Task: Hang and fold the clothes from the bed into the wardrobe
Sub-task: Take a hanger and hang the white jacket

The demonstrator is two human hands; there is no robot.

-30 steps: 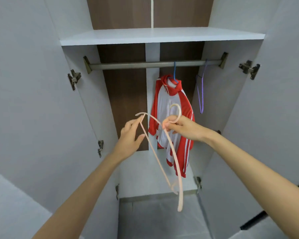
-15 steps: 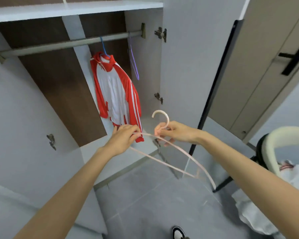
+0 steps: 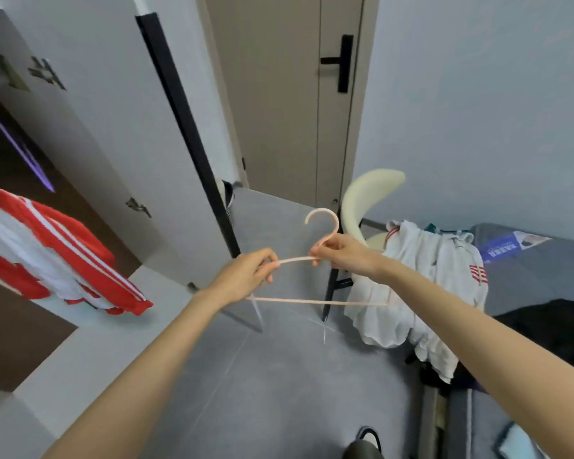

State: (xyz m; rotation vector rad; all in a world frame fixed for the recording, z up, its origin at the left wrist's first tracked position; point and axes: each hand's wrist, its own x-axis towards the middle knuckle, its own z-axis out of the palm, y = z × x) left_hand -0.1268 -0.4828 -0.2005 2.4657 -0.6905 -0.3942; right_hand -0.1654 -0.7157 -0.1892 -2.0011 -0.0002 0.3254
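Note:
A thin pink hanger (image 3: pixel 315 301) is held level in front of me by both hands. My left hand (image 3: pixel 246 276) pinches its left shoulder. My right hand (image 3: pixel 343 253) grips the neck just under the hook. A white garment with red stripes (image 3: pixel 428 279) lies draped over a chair to the right. At the left edge a red and white jacket (image 3: pixel 57 256) hangs inside the open wardrobe, with a purple hanger (image 3: pixel 17 144) above it. A dark garment (image 3: pixel 550 329) lies on the grey bed (image 3: pixel 540 270).
The open wardrobe door (image 3: pixel 113 127) with its black edge stands left of centre. A closed beige room door (image 3: pixel 279 94) with a black handle is behind. A cream chair back (image 3: pixel 365 200) rises near my right hand. Grey floor tiles (image 3: pixel 279 376) spread below.
My view has swung right, away from the wardrobe toward the chair and bed. The hanger has turned from hanging downward to level, still in both hands.

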